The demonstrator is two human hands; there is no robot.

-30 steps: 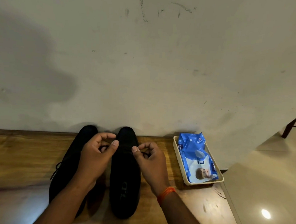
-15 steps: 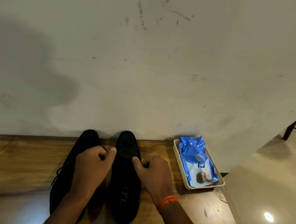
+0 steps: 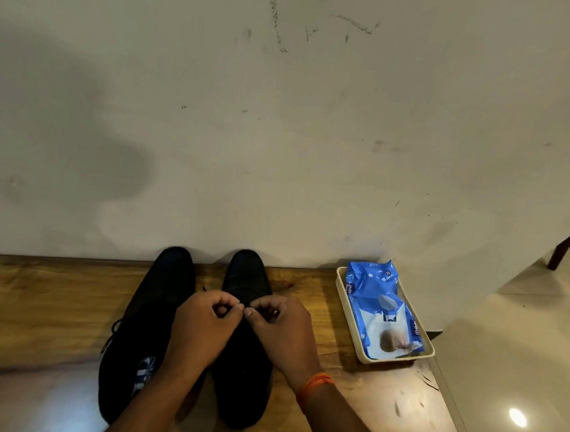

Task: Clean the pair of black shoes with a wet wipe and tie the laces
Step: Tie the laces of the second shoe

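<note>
Two black shoes stand side by side on a wooden table, toes against the wall. The left shoe has a loose lace hanging off its left side. Over the middle of the right shoe, my left hand and my right hand meet thumb to thumb, fingers curled, each pinching the shoe's black lace. The lace itself is mostly hidden by my fingers. An orange band circles my right wrist. A blue pack of wet wipes lies in a cream tray to the right.
A scuffed pale wall rises directly behind the shoes. The table's right edge runs near the tray, with a glossy tiled floor beyond it. Bare wood stretches to the left of the shoes.
Both hands dropped lower on the right shoe, then came together over its middle, thumbs now touching where they were apart before. The shoes and the tray stayed put.
</note>
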